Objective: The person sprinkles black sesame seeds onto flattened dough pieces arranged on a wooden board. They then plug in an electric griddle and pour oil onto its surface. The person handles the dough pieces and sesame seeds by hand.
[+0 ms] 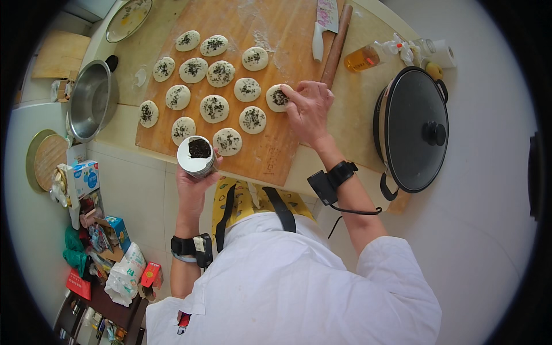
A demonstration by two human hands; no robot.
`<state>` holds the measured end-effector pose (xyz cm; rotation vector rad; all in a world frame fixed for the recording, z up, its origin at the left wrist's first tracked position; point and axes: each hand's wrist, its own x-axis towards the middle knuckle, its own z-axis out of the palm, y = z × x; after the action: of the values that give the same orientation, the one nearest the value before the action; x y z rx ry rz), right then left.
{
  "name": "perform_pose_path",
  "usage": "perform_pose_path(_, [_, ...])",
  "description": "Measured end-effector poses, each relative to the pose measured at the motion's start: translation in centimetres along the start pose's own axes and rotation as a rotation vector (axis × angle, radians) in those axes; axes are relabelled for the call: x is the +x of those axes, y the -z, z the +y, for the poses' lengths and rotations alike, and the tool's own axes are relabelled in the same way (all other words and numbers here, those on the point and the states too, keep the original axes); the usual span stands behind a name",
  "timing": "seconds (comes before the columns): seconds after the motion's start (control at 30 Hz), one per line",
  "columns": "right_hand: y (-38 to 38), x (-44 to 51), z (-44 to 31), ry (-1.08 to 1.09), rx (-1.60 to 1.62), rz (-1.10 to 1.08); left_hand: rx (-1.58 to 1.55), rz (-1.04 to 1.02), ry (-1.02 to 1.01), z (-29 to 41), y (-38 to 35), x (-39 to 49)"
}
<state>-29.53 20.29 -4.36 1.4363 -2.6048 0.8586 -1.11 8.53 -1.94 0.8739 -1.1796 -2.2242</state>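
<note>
Several round, flattened pieces of dough point(214, 108), each topped with black seeds, lie on a floured wooden board point(276, 142). My left hand point(196, 185) grips a cylindrical container point(196, 160) at the board's near edge; its white top has an opening showing dark seeds. With my right hand point(310, 108) I touch the top of the rightmost dough round point(277, 98), thumb and finger on its seeds, the other fingers curled. A rolling pin point(338, 47) lies along the board's right edge, beyond this hand, beside a cleaver point(323, 26) with a white handle and floral blade.
To the right stand a lidded electric pan point(416, 133), a bottle of amber liquid point(362, 59) and a paper roll point(443, 54). A steel basin point(92, 101) and a glass dish point(128, 19) are at the left. Boxes and bags, including a white sack point(126, 276), crowd the lower left.
</note>
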Motion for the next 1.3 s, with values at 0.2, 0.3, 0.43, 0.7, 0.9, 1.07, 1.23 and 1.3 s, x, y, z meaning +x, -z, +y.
perform_pose_path(0.2, [-0.2, -0.8, 0.2, 0.009, -0.044, 0.073, 0.040, 0.006, 0.029, -0.1, 0.0, -0.2])
perform_pose_path(0.3, [-0.3, -1.3, -0.1, -0.011, -0.063, 0.042, -0.011, -0.012, -0.005, -0.3, 0.1, -0.2])
perform_pose_path(0.43, [-0.4, -1.1, -0.6, 0.054, -0.081, 0.079, 0.001, -0.016, 0.003, -0.4, 0.1, -0.3])
perform_pose_path(0.7, [-0.7, -0.1, -1.4, 0.133, -0.122, 0.020, -0.021, -0.017, -0.006, -0.5, 0.1, -0.5])
perform_pose_path(0.9, [-0.6, -1.3, -1.7, 0.162, -0.162, 0.006, -0.006, 0.001, 0.023, -0.4, 0.1, -0.5])
perform_pose_path(1.07, [0.0, -2.5, -1.3, 0.144, -0.135, -0.047, 0.025, 0.001, 0.019, -0.1, -0.3, -0.6])
perform_pose_path(1.23, [0.3, -2.2, -0.4, 0.078, -0.121, 0.031, 0.024, 0.002, 0.015, -0.1, -0.7, -0.7])
perform_pose_path(1.3, [0.5, -1.6, -0.1, 0.067, -0.073, 0.013, 0.025, -0.002, 0.012, -0.2, -0.8, -0.7])
